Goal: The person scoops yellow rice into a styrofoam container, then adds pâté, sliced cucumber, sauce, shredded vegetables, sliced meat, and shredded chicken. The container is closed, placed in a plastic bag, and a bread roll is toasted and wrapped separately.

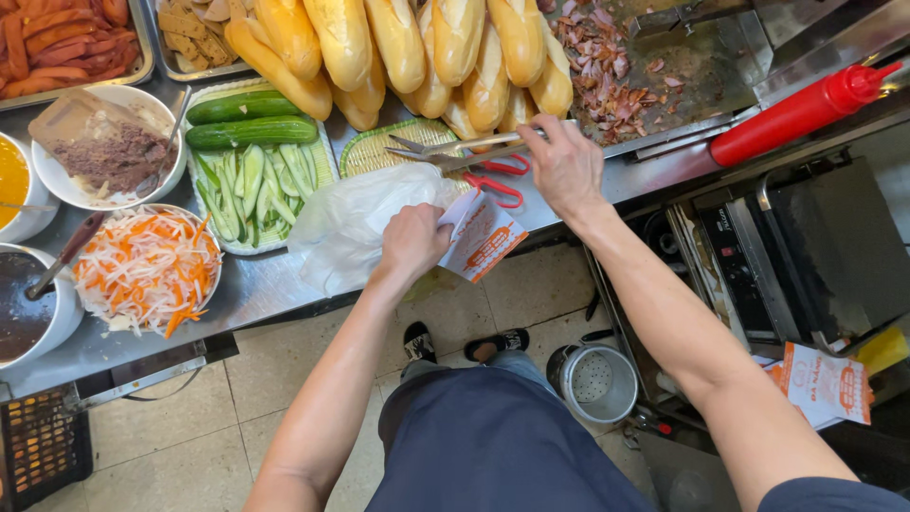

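Observation:
My left hand [413, 242] grips a white paper bag with orange print [485, 237] together with a thin white plastic bag [351, 218] at the front edge of the steel counter [256, 284]. My right hand [566, 166] holds metal tongs [455, 150] that point left over a green woven tray [374, 152]. Red-handled scissors [495, 182] lie under the tongs. A pile of baguettes [408, 52] sits just behind.
Whole and sliced cucumbers [251, 161] fill a tray; a bowl of pickled carrot and radish [147, 270], a meat spread bowl [109, 152] and a dark sauce bowl [24, 303] stand left. Chopped meat [607, 66] lies on a griddle. A red squeeze bottle [796, 114] lies right.

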